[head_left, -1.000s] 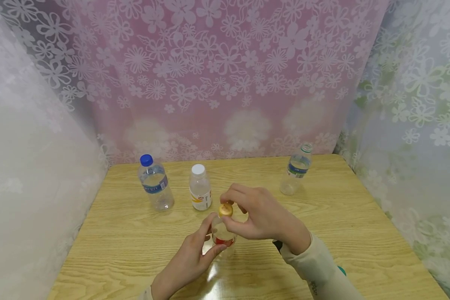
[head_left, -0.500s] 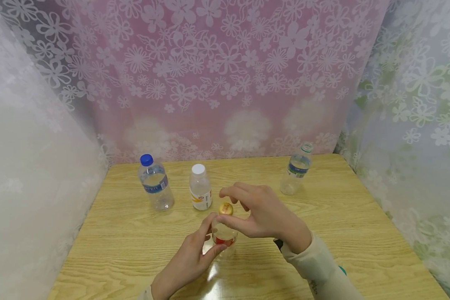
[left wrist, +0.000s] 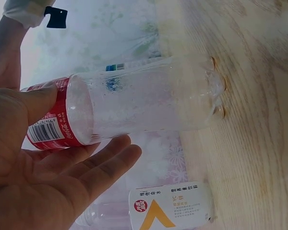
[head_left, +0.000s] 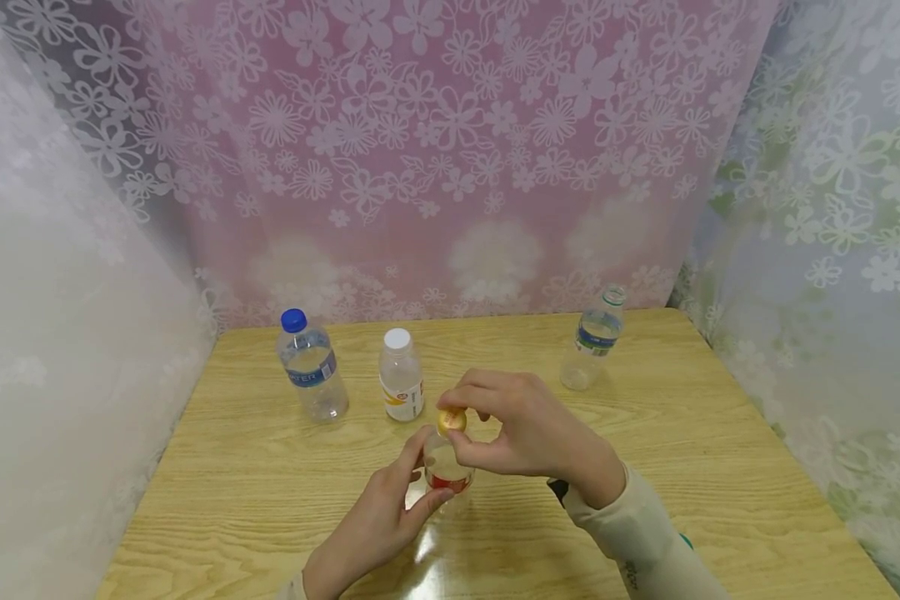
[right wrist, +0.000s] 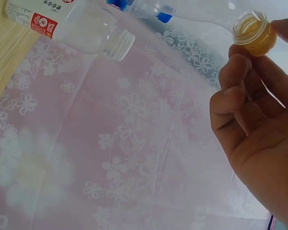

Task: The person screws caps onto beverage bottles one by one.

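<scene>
A clear plastic Coca-Cola bottle (left wrist: 134,96) with a red label (left wrist: 65,117) stands upright on the wooden table near the front middle. My left hand (head_left: 381,508) grips it around the label, thumb on the near side and fingers behind. A gold bottle cap (head_left: 452,419) sits on its mouth. From the right, my right hand (head_left: 528,427) pinches that cap between thumb and index finger. In the right wrist view the cap (right wrist: 260,42) is at the bottle's threaded neck, with the other fingers curled below it.
A blue-capped water bottle (head_left: 313,375) and a smaller white-capped bottle (head_left: 401,385) stand behind to the left. At the back right is an uncapped bottle (head_left: 594,337) with a blue-green label. A teal object (head_left: 686,541) peeks out beside the right sleeve. Flowered curtains (head_left: 450,167) surround the table.
Half a second ago my right fingers had spread away from the gold cap; now they pinch it again. My left hand and the bottle have stayed in place.
</scene>
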Demonstrator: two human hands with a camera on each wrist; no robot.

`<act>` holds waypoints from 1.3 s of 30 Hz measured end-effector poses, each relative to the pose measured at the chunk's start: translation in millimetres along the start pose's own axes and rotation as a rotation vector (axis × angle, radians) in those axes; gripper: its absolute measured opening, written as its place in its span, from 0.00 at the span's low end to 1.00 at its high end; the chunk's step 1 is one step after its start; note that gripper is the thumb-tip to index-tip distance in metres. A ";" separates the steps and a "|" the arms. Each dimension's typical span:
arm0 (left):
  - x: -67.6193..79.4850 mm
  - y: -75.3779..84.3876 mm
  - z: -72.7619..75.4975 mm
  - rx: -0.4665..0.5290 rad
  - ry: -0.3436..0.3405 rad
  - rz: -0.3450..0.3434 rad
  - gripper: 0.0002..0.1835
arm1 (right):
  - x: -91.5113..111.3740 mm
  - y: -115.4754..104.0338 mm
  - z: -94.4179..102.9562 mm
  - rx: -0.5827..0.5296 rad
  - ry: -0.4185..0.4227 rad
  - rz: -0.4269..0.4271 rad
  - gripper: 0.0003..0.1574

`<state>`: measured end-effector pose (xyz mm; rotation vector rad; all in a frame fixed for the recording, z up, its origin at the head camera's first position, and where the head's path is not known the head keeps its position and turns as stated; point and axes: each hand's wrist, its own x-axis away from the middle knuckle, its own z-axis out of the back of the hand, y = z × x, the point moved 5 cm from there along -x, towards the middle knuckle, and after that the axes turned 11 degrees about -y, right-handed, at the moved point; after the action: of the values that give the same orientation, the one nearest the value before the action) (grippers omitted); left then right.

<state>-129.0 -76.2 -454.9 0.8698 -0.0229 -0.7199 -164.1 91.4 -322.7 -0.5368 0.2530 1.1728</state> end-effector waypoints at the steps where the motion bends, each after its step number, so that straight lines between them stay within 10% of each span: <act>1: -0.2 0.1 0.0 0.001 -0.001 -0.002 0.37 | 0.0 -0.1 0.2 -0.003 -0.005 -0.003 0.13; 13: -0.1 -0.7 0.9 0.023 -0.015 0.001 0.37 | 0.5 -4.9 -3.0 0.044 -0.082 -0.058 0.14; 24: 2.0 0.7 -0.1 0.022 0.000 -0.013 0.40 | 1.8 -11.2 -5.0 0.170 0.093 0.057 0.15; 39: 0.2 1.2 -1.8 0.013 0.035 0.012 0.37 | 3.6 -20.9 -8.7 0.387 0.195 -0.057 0.19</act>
<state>-127.6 -74.6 -455.3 0.8937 -0.0011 -0.6942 -142.7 83.9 -326.2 -0.3140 0.6135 0.9841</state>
